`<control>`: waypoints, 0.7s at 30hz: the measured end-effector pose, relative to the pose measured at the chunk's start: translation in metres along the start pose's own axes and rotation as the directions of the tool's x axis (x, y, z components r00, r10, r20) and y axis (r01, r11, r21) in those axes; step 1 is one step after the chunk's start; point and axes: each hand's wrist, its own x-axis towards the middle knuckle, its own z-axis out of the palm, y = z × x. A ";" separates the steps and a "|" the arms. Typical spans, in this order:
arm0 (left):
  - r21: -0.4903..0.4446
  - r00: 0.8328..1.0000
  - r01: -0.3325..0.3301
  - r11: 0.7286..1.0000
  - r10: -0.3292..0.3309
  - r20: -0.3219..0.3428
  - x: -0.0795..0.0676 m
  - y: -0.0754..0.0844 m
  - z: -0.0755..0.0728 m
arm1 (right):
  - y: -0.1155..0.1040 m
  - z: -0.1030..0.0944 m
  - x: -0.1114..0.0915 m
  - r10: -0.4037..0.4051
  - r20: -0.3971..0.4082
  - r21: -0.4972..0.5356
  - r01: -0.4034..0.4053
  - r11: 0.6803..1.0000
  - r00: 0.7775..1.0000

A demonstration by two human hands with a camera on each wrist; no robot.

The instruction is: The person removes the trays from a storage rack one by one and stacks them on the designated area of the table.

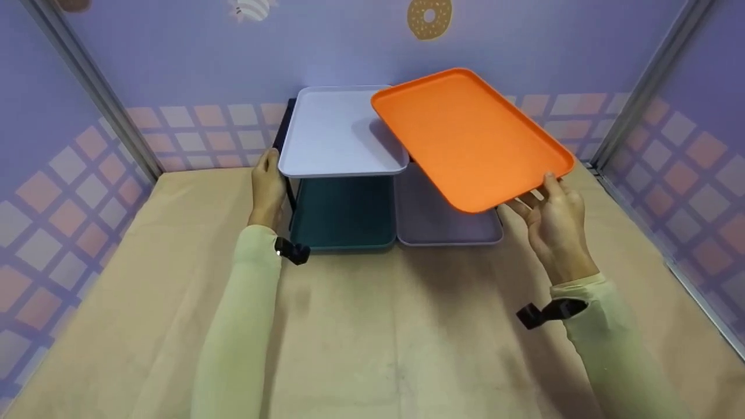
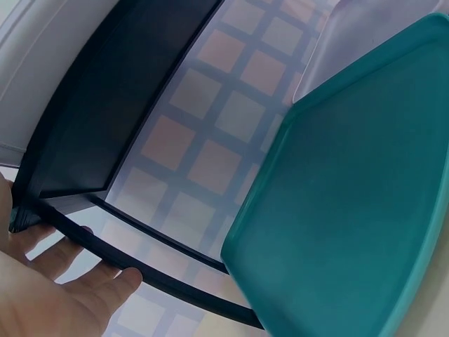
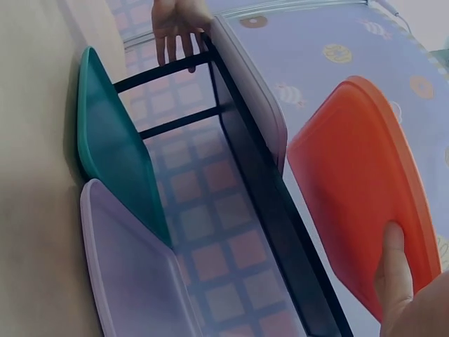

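An orange tray [image 1: 474, 137] is tilted in the air over the right half of a black two-tier rack [image 2: 105, 91]. My right hand [image 1: 559, 224] pinches its near right corner, thumb [image 3: 394, 263] on one face and fingers beneath. My left hand [image 1: 268, 192] holds the rack's upper left corner, its fingers [image 2: 105, 288] against the black side post. A white tray [image 1: 343, 131] lies on the upper tier at left. Below, a green tray [image 1: 346, 212] and a greyish lilac tray [image 1: 448, 224] sit side by side. The orange tray hides the upper tier's right part in the head view.
A beige cloth [image 1: 343, 337] covers the table in front of the rack. Purple walls with pink and white squares stand behind and at both sides, with metal posts [image 1: 649, 81] at the corners. Dark wrist cameras [image 1: 550, 312] sit on both sleeves.
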 end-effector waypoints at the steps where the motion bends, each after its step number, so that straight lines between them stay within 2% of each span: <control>1: -0.002 1.000 0.000 1.000 0.000 -0.001 0.000 0.000 0.000 | -0.001 -0.001 -0.001 0.000 0.001 -0.006 0.000 1.000 1.000; 9: 0.048 1.000 -0.014 0.999 0.013 0.017 -0.001 0.001 -0.001 | -0.003 -0.008 -0.004 0.016 0.012 -0.013 -0.015 1.000 1.000; 21: 0.043 0.999 -0.035 0.998 0.035 0.000 0.000 0.001 0.001 | -0.001 -0.017 -0.008 0.021 0.020 -0.053 -0.020 0.998 1.000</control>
